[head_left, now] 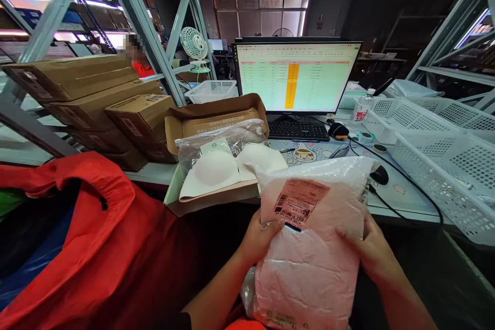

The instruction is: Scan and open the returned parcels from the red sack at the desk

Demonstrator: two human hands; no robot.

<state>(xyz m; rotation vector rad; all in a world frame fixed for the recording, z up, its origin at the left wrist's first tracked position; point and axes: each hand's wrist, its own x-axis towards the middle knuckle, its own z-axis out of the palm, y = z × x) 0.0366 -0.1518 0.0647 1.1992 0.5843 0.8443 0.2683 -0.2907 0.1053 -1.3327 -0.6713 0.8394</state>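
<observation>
A pink plastic mailer bag with a barcode label is held upright in front of me, below the desk edge. My left hand grips its left side just under the label, fingers curled on it. My right hand clasps its right edge, fingers pressed on the front. Behind it, a clear bag with a white bra lies on an open cardboard box.
A monitor with a spreadsheet, a keyboard and a mouse stand on the desk. White baskets fill the right. Stacked cardboard boxes sit left. A large red bag is at lower left. A person in red is far back.
</observation>
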